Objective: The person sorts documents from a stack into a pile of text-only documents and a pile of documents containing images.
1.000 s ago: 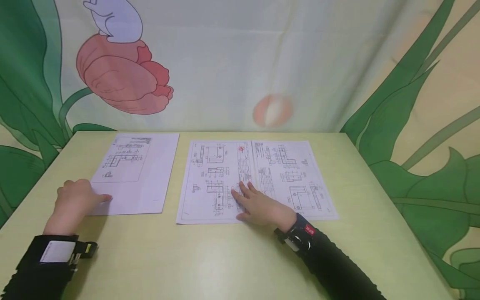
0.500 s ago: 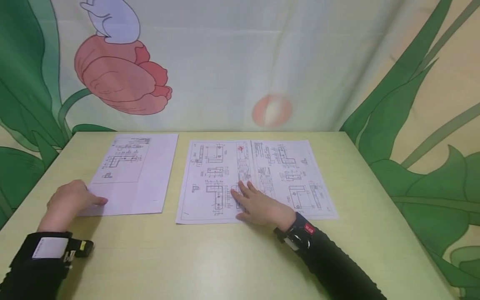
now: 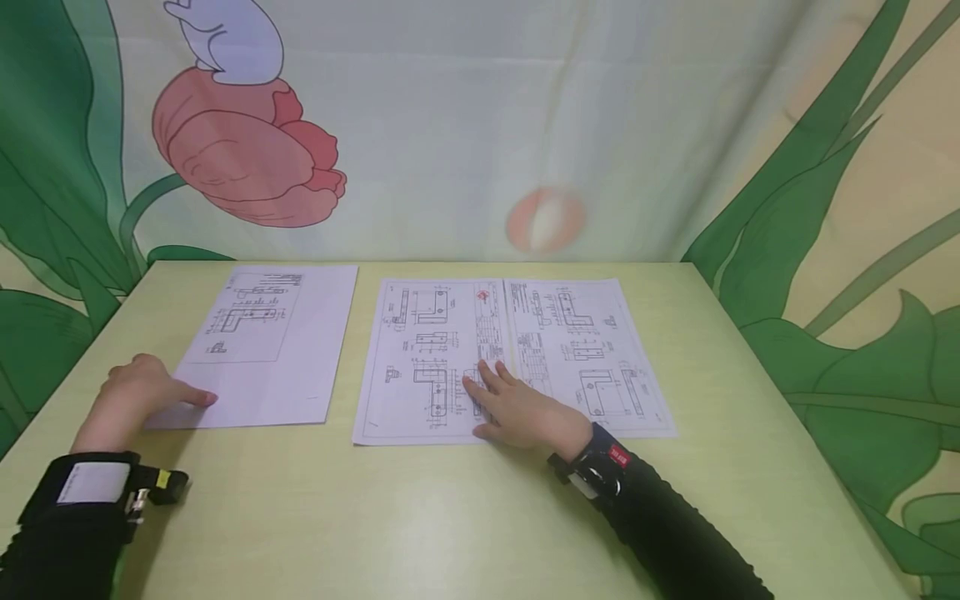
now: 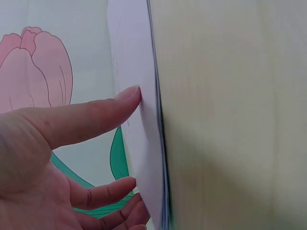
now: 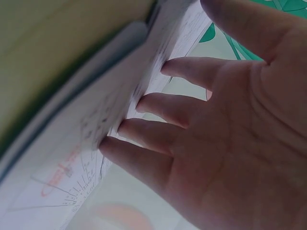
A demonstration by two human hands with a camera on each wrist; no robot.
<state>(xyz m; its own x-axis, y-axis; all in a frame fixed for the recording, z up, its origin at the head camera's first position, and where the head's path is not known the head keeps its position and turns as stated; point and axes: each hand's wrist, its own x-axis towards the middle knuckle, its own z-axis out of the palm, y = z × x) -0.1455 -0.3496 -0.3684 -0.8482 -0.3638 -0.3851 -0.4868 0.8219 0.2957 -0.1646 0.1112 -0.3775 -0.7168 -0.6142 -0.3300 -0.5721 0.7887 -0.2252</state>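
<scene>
My left hand (image 3: pixel 146 390) touches the near left corner of a stack of white paper (image 3: pixel 303 379). Its thumb lies straight on the top sheet, while the other fingers, slightly bent, meet the left edge in the left wrist view. On that top sheet is a technical drawing of an L-shaped part. To the right, my right hand (image 3: pixel 521 414) rests with spread fingers on the left one of two side-by-side printed drawing sheets. The left drawing sheet (image 3: pixel 382 408) bears a red mark; the right drawing sheet (image 3: pixel 637 350) lies partly behind my wrist.
The papers lie on a pale yellow table (image 3: pixel 420 517). Behind it hangs a curtain (image 3: pixel 420 150) printed with flowers and green leaves. A strip of bare tabletop separates the paper stack from the two drawing sheets.
My left hand has slid a little to the left along the stack's near edge, baring more of its corner. The right hand and the drawing sheets have stayed in place.
</scene>
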